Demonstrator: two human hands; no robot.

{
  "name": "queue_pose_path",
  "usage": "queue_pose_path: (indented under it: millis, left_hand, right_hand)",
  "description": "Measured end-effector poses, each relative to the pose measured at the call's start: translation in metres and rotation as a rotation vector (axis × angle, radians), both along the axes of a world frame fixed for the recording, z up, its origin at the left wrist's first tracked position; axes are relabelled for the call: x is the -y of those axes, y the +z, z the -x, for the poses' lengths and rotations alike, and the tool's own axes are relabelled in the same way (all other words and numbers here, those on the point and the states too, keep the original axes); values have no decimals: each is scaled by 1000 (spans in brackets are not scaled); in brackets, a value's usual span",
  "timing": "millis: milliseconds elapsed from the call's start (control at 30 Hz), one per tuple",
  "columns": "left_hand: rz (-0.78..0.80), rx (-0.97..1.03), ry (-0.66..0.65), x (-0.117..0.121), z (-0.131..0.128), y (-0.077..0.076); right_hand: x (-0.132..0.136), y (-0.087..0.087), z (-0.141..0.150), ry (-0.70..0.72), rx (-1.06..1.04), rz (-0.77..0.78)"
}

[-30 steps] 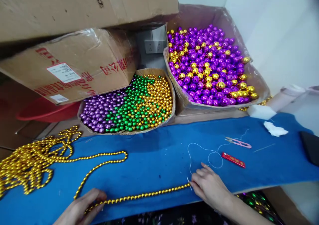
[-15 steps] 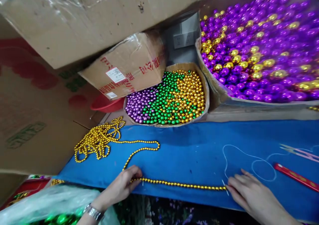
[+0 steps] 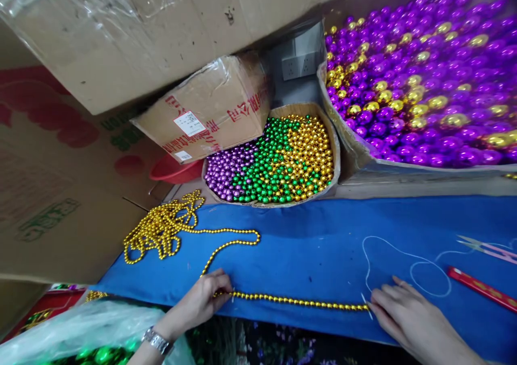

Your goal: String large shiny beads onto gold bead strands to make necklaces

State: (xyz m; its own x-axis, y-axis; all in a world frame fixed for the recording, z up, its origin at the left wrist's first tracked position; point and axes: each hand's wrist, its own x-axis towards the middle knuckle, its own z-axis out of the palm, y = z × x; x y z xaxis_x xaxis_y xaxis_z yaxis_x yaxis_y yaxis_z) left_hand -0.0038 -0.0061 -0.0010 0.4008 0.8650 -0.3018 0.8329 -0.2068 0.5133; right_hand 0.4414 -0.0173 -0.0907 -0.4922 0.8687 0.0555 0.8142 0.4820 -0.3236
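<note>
A strand of small gold beads (image 3: 299, 301) is stretched nearly straight between my two hands, low over the front of the blue cloth (image 3: 323, 246). My left hand (image 3: 208, 295) pinches the strand at its left end; the strand runs on from there to a tangled pile of gold bead chain (image 3: 159, 227). The strand's right end is pinched between the fingertips of my right hand (image 3: 399, 308). A thin white mark or thread crosses the strand by those fingertips. Loose white thread (image 3: 407, 254) curls on the cloth just beyond my right hand.
Scissors (image 3: 484, 246) and a red bar-shaped tool (image 3: 480, 288) lie at the right. Behind stands a carton of purple, green and gold beads (image 3: 336, 176). A larger box of purple and gold balls (image 3: 404, 163) is back right. Cardboard boxes (image 3: 181, 36) crowd the left. A green-filled plastic bag (image 3: 121, 322) is front left.
Both hands keep their hold on the gold bead strand and stay in place. The whole view has shifted very slightly.
</note>
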Motion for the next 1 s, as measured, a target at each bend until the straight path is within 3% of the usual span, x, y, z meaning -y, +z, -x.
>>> queue_pose_path:
  millis: [300,433,533,667,833,900,1000]
  left_hand:
    - [1,-14,-7,-2,-3,3]
    - [-13,-13,-23,-4,-6,7]
    - [-50,-62,-24,-17,-16,12]
    - [-205,-104,49,-50,-52,17]
    - [-294,-50,115,-81,-109,9]
    - [-277,-6,106,-85,-127,3]
    - [-230,79,86,-86,-145,-1]
  right_hand:
    - [0,2,5,0,23,-49]
    - [-4,21,7,-16,101,-15]
    - [-27,46,1,-87,194,-67]
    - [-80,73,-27,-249,296,-195]
    - [-131,80,-60,-391,336,-239]
    - [-133,79,-48,-383,303,-223]
    - [-115,79,11,-211,178,-191]
